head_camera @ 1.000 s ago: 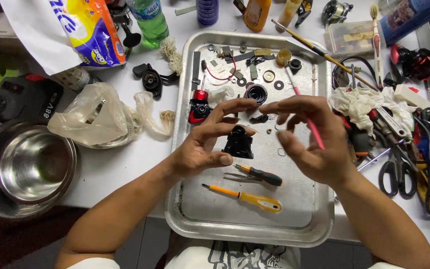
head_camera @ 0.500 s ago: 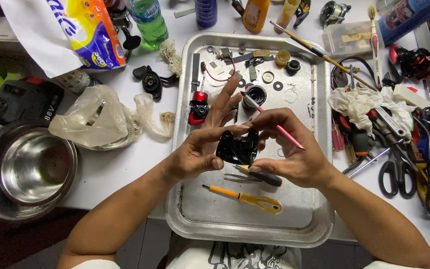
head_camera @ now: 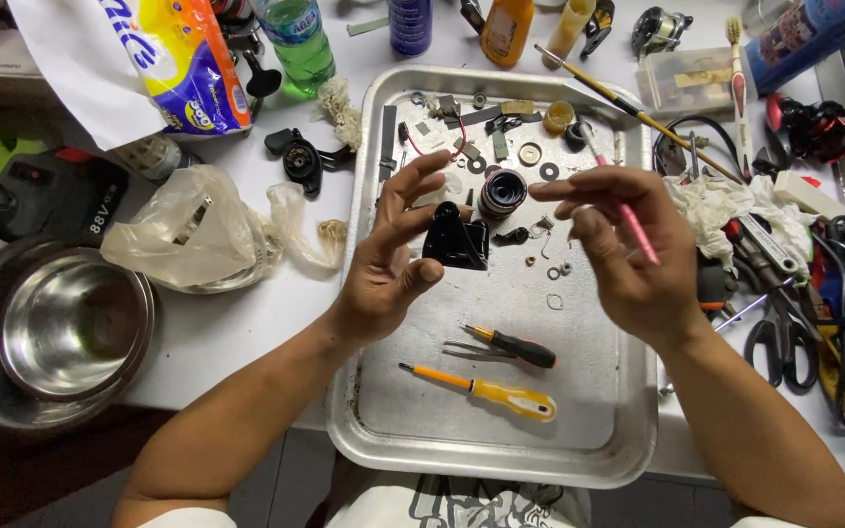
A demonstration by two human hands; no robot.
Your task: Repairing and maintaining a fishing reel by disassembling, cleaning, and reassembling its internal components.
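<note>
My left hand holds a small black plastic part between thumb and fingers, above the metal tray. My right hand is a short way to its right, fingers curled around a thin pink tool that angles up and left. On the tray below my hands lie a black-handled screwdriver and a yellow-handled screwdriver. Several small rings, springs and dark parts, including a round black spool, are scattered at the tray's far end.
A steel bowl sits at the left, a crumpled clear plastic bag beside it. Bottles and a paper roll pack stand at the back. Rags, scissors, pliers and a red reel crowd the right.
My hands have come apart: the black part stays in my left hand, and my right hand has drawn back to the right with the pink tool.
</note>
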